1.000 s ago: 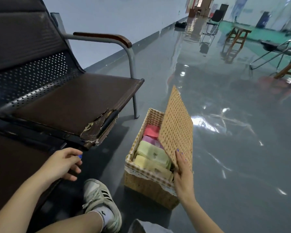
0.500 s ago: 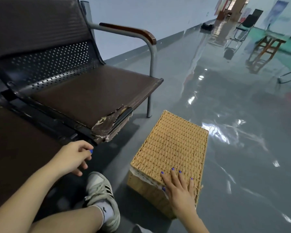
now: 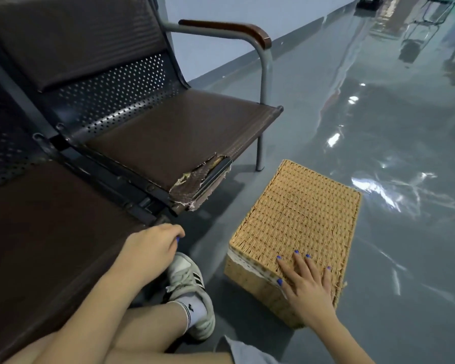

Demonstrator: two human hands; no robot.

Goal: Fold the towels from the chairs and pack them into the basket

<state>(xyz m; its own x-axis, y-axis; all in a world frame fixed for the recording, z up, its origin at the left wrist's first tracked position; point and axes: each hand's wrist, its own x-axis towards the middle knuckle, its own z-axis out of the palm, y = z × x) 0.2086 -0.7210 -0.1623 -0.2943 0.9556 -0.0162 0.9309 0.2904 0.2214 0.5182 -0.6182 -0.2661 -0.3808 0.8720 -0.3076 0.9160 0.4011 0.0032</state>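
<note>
A woven straw basket (image 3: pixel 297 219) stands on the grey floor to the right of the chairs, its lid down flat. My right hand (image 3: pixel 306 283) lies on the near corner of the lid with fingers spread straight. The towels are hidden inside. My left hand (image 3: pixel 149 246) hangs over the front edge of the near seat, fingers loosely curled, holding nothing. Both brown chair seats (image 3: pixel 184 132) carry no towels.
The far seat has a torn front corner (image 3: pixel 197 185) and a metal armrest (image 3: pixel 226 28) on its right. My leg and a white sneaker (image 3: pixel 189 287) sit between the chairs and the basket. Glossy grey floor (image 3: pixel 392 258) spreads to the right.
One second ago my right hand held the lid upright with folded towels showing inside. The lid has since come down shut, and my hand now rests flat on it.
</note>
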